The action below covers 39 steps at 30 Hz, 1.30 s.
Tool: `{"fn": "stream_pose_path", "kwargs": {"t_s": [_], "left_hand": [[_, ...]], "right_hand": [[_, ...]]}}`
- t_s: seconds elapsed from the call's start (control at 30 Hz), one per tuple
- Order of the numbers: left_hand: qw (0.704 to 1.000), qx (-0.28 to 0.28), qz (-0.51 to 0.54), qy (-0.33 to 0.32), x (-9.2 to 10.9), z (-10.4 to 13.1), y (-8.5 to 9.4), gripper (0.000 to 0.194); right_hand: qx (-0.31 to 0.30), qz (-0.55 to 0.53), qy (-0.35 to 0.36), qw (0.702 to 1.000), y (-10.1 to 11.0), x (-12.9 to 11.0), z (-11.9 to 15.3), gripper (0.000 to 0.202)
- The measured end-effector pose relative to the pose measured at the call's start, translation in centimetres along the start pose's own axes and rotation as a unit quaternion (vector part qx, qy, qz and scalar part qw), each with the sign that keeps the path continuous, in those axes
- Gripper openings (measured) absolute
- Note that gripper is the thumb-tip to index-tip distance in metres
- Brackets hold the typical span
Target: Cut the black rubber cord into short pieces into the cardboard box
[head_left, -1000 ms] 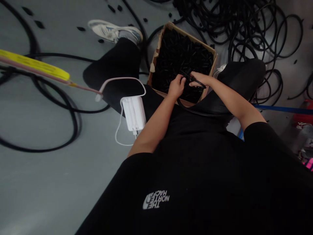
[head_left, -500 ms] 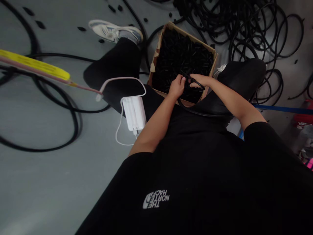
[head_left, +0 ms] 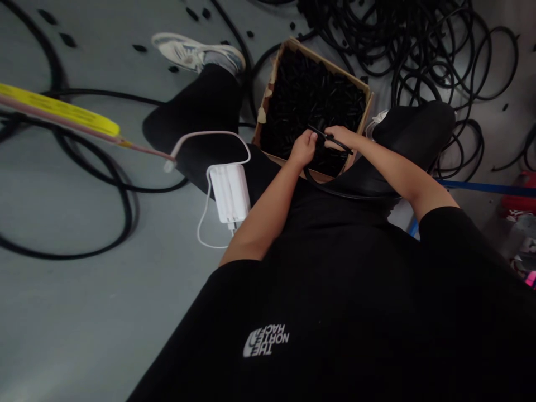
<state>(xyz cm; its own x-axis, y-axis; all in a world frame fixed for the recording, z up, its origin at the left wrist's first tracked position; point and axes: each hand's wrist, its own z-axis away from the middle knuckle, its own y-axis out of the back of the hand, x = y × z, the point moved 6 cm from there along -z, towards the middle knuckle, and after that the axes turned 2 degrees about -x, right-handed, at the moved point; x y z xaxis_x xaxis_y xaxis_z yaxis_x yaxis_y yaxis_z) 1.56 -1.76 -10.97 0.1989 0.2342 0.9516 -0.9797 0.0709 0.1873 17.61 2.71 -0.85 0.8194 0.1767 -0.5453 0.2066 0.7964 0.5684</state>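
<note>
A cardboard box (head_left: 369, 109) full of short black pieces (head_left: 312, 84) stands between the legs. Over its near part, my left hand (head_left: 304, 148) is closed round a black hose (head_left: 330, 192), which curves down from it across the lap. Just to the right, my right hand (head_left: 340, 137) is closed on a dark slender tool (head_left: 345, 148) that looks like scissors or a cutter. The tool's thin front part points left, close above my left fingertips. Its exact contact with the hose is too dark to tell.
Tangled black hose (head_left: 402, 44) lies at the upper right, with wide loops (head_left: 128, 206) on the left floor. A white power bank (head_left: 229, 192) with a cable rests by the left thigh. A yellow-labelled cord (head_left: 62, 109) crosses at left. Small black scraps dot the floor.
The tool in my right hand has turned slightly, and its thin front part now shows more clearly above my left fingertips. Both hands have stayed almost in place.
</note>
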Motion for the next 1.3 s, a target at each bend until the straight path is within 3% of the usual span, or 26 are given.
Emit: {"fn": "stream_pose_path", "kwargs": {"t_s": [0.1,0.23,0.43,0.57,0.7,0.8,0.9,1.0,1.07,1.17,1.3], "left_hand": [[0.998,0.02,0.04,0.042,0.0,-0.3,0.3,0.067],[0.98,0.019,0.141,0.141,-0.8,-0.1,0.6,0.066],[0.934,-0.029,0.261,0.242,-0.6,1.1,-0.2,0.034],[0.934,-0.068,0.28,0.21,0.5,1.5,-0.2,0.026],[0.94,-0.121,0.256,0.192,1.0,2.0,-0.3,0.041],[0.942,-0.141,0.243,0.182,1.1,2.2,-0.4,0.048],[0.946,-0.121,0.251,0.169,1.1,2.0,0.0,0.044],[0.954,-0.065,0.251,0.149,0.7,1.1,1.3,0.039],[0.963,-0.032,0.231,0.133,0.3,0.4,2.3,0.038],[0.973,-0.006,0.199,0.117,-0.6,-0.3,3.1,0.04],[0.976,0.006,0.179,0.124,-1.2,-0.1,2.4,0.048]], "right_hand": [[0.017,0.028,-0.051,0.998,0.5,-0.2,0.5,0.01],[-0.007,-0.016,-0.085,0.996,0.4,0.2,0.9,0.009],[0.003,-0.163,-0.104,0.981,-0.2,1.5,0.1,0.018],[0.007,-0.259,-0.087,0.962,0.0,0.7,0.1,0.024],[-0.005,-0.282,-0.064,0.957,0.0,0.2,-0.1,0.034],[0.031,-0.265,-0.051,0.962,0.2,1.0,-1.0,0.031],[0.104,-0.251,-0.043,0.962,1.1,2.0,-1.8,0.029],[0.143,-0.226,-0.051,0.962,2.0,2.4,-2.0,0.032],[0.127,-0.207,-0.063,0.968,2.2,2.4,-1.8,0.029],[0.039,-0.171,-0.073,0.982,1.3,2.0,-1.4,0.024],[-0.037,-0.141,-0.051,0.988,-0.3,1.3,-1.1,0.019]]}}
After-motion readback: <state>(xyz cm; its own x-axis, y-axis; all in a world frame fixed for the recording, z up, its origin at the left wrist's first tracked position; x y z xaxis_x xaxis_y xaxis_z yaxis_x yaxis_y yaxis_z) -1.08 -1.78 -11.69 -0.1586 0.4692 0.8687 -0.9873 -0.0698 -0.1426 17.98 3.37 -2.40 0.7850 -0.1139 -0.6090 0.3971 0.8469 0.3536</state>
